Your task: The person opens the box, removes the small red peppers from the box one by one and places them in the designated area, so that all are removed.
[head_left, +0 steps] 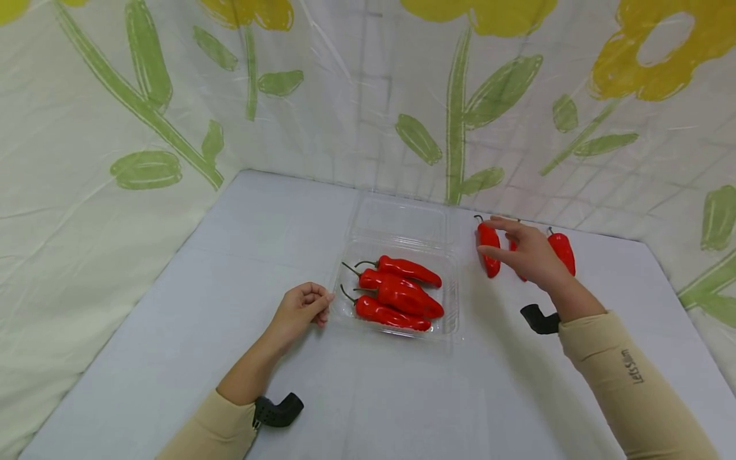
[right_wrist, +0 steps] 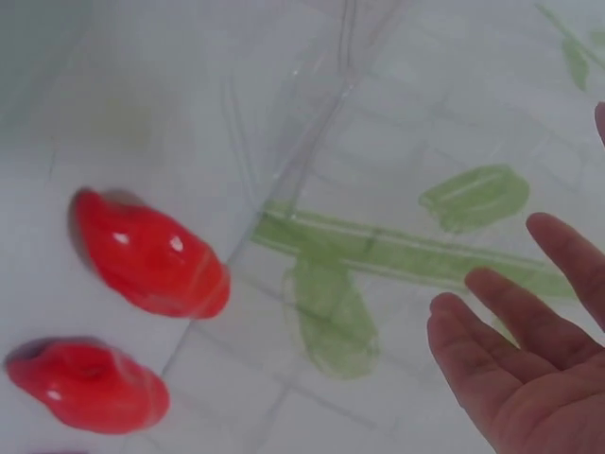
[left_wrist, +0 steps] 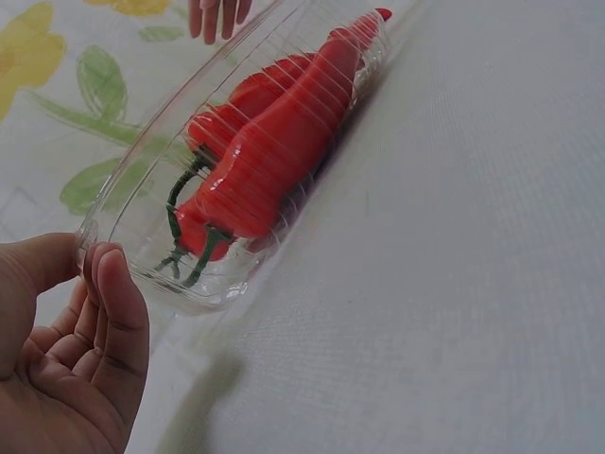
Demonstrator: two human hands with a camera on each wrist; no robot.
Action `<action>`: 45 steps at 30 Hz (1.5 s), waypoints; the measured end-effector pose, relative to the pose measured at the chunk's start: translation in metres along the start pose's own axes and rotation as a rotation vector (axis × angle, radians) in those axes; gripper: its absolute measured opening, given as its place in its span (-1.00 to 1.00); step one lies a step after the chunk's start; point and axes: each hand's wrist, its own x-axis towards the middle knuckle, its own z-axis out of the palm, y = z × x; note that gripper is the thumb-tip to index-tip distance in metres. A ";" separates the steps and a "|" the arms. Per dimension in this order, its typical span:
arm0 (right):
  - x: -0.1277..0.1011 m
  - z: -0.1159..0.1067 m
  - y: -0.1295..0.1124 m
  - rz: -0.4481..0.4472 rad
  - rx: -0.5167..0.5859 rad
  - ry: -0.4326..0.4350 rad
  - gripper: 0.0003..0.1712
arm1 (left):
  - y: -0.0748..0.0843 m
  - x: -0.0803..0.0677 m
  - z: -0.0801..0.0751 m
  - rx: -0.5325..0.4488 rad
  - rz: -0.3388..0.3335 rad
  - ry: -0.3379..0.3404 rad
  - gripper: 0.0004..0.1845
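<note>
A clear plastic clamshell container [head_left: 451, 300] lies open at the table's middle with several red peppers [head_left: 402, 295] inside, stems to the left. My left hand [head_left: 315, 305] is at its left edge with fingers curled; in the left wrist view the thumb and fingers [left_wrist: 106, 284] pinch the container's rim [left_wrist: 123, 189]. My right hand [head_left: 506, 241] hovers open over loose red peppers on the table to the container's right: one [head_left: 489, 250] by its fingertips, one [head_left: 562, 251] beyond it, a third mostly hidden under it. The right wrist view shows the open palm [right_wrist: 510, 359] and two peppers [right_wrist: 151, 255].
The container's lid [head_left: 399, 220] lies flat behind its tray. A flower-print sheet [head_left: 172, 115] walls the white table [head_left: 241, 255] at the back and both sides. Black wrist mounts [head_left: 540, 318] sit under each forearm.
</note>
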 end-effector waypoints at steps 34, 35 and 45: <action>-0.002 0.037 -0.047 -0.231 -0.057 -0.157 -0.33 | -0.001 0.000 0.000 0.011 0.001 -0.004 -0.79; -0.002 0.038 -0.049 -0.233 -0.060 -0.162 -0.33 | -0.001 0.000 0.000 0.010 0.001 -0.005 -0.79; -0.003 0.043 -0.063 -0.271 -0.070 -0.212 -0.34 | -0.002 0.001 -0.001 0.013 0.009 -0.003 -0.82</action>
